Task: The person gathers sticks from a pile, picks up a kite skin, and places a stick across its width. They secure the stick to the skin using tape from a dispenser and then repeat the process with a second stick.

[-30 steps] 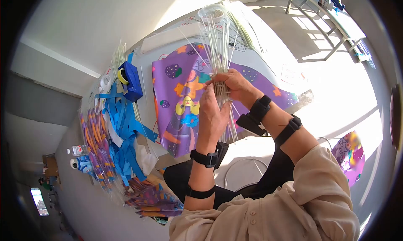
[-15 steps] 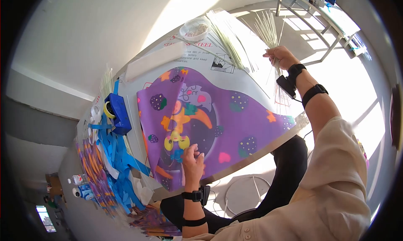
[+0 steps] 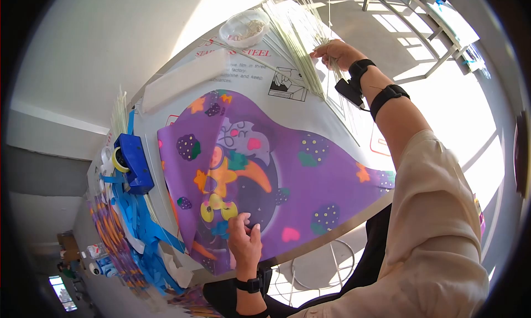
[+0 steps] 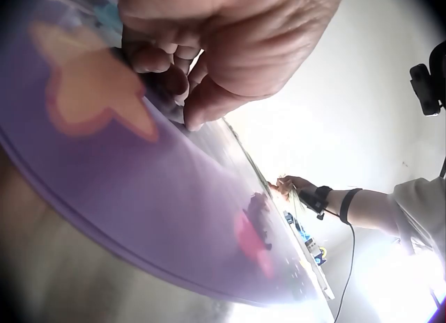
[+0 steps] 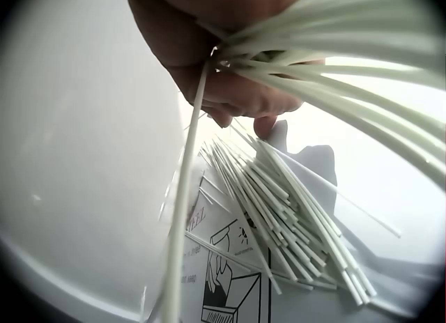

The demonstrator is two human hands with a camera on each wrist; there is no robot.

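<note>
My right hand (image 3: 342, 54) grips a bundle of thin, pale rods (image 5: 348, 55) beside the table's far right edge. In the right wrist view the held rods fan out past my fingers. A second bundle of pale rods (image 5: 275, 215) lies on the table below that hand. My left hand (image 3: 244, 245) is at the near edge of a purple printed sheet (image 3: 301, 199), over its cartoon figure, fingers loosely bent. The left wrist view shows the fingertips (image 4: 194, 119) close over the sheet, holding nothing visible.
A translucent bowl (image 3: 235, 40) stands at the back beside a white flat strip (image 3: 185, 80). On the left are a blue tape dispenser (image 3: 136, 166), blue ribbons (image 3: 133, 224) and another rod bundle (image 3: 118, 116). A separate table (image 3: 442, 33) stands far right.
The hands were together on the rods; my left hand let go and moved down over the sheet. My right hand carried the bundle far right, then back left towards the lying rods.
</note>
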